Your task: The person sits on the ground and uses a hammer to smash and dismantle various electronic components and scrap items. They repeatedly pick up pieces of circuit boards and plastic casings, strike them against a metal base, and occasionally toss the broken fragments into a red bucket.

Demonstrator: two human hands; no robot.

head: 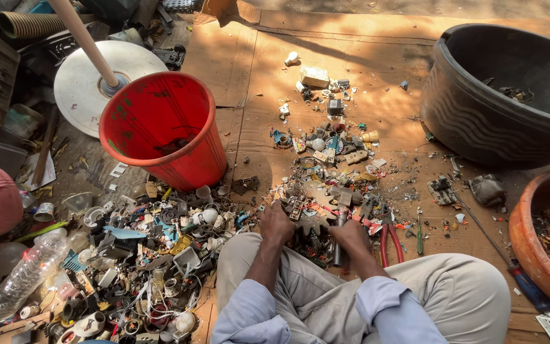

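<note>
Cardboard point(377, 70) mostly bare; left fingers point(275, 220) grip scrap piece point(296, 208), right point(349, 232) grip hammer point(340, 245).

The bucket point(163, 130) stands far left on the cardboard sheet point(377, 57), with a disc on a pole point(97, 79) behind it. The big tub point(501, 95) sits far right; a bowl point(542, 236) lies nearer, below it. Scrap parts point(141, 255) heap near left. The pliers point(389, 239) lie just right of the right hand point(351, 236); the left hand point(276, 223) is beside it, over small fragments point(329, 153) spread mid-sheet.
</note>
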